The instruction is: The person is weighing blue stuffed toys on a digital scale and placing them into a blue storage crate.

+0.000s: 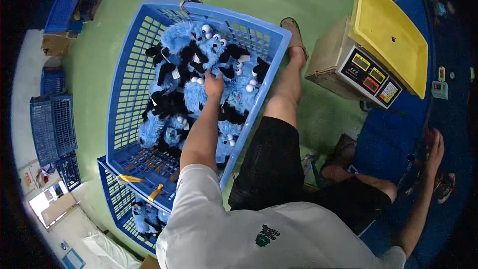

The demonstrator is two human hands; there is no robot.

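My left hand [214, 85] reaches down into a large blue plastic crate [164, 5]. Its fingers are closed on a shaggy blue plush toy [211, 56] with black limbs and bulging white eyes, though the fingertips are partly sunk in the fur. Around it lie several more blue plush toys [193, 97], some with white tags. On the far right, my right hand [434, 150] holds nothing; its fingers are stretched out over the dark blue work surface [383, 144].
A weighing scale [368, 75] with a yellow tray [391, 35] stands on a cardboard box [326, 55] to my right. Below the crate is a second blue crate [112, 194] with more plush toys. Stacked crates [52, 124] line the left. My legs flank the big crate's right side.
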